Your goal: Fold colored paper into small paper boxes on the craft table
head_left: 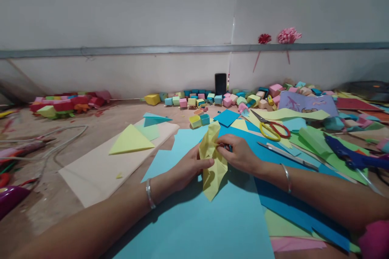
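Note:
A creased piece of yellow folded paper (212, 184) is held up between both hands, over a large light blue sheet (194, 226). My left hand (191, 166) grips its left side, thumb across the front. My right hand (237, 153) pinches its right edge near the middle; those fingertips are partly hidden behind the folds. On the left, a flat yellow folded triangle (131, 141) and a blue folded piece (155, 119) rest on a pale board (91, 174).
Scissors (270, 126) with red and yellow handles and a grey cutter (288, 156) lie to the right, near a blue glue gun (349, 151). Small paper boxes (192, 102) line the wall, where a phone (220, 83) leans. A white cable (65, 141) curls at left.

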Motion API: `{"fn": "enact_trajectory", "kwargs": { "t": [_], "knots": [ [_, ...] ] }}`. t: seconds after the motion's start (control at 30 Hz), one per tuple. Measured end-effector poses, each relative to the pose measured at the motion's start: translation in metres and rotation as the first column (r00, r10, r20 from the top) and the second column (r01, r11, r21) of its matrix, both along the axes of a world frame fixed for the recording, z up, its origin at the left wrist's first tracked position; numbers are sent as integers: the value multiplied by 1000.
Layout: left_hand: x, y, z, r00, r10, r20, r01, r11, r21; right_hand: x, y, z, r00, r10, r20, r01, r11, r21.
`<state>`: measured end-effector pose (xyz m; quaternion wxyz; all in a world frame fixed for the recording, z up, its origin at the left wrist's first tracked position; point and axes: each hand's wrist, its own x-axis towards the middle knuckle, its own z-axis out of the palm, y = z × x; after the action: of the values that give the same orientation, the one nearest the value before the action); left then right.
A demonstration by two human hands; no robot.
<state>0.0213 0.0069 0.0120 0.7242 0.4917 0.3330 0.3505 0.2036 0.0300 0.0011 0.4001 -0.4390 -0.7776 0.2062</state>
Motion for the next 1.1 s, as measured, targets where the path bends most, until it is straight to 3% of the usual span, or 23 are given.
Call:
{"fn": "enact_trajectory", "kwargs": {
  "t": [0.17, 0.27, 0.37, 0.5, 0.73, 1.0, 1.1],
  "knots": [
    [-2, -1, -4, 1000, -12, -16, 13, 998, 62, -2, -2, 1, 997, -54, -58, 52, 998, -28],
    [-4, -1, -5, 999, -42, -32, 44, 996, 74, -4, -3, 2, 973, -147, -178, 113, 976, -188],
    [-5, -1, -5, 996, -71, -57, 74, 996, 50, -4, -3, 2, 954, -139, -265, 51, 948, -314],
    [-2, -3, -4, 997, -31, -76, 37, 996, 77, -2, -2, -1, 961, -118, -250, 55, 967, -247],
    [2, -11, 9, 939, 299, -169, -263, 943, 204, -2, 3, -6, 931, -229, -284, 129, 935, -329],
    [1, -10, 11, 926, 291, -241, -217, 932, 292, -2, 3, -9, 961, -178, -210, 116, 954, -276],
    [1, -9, 11, 903, 333, -272, -217, 899, 380, -1, 3, -10, 972, -171, -159, 129, 962, -242]
  ]
}}
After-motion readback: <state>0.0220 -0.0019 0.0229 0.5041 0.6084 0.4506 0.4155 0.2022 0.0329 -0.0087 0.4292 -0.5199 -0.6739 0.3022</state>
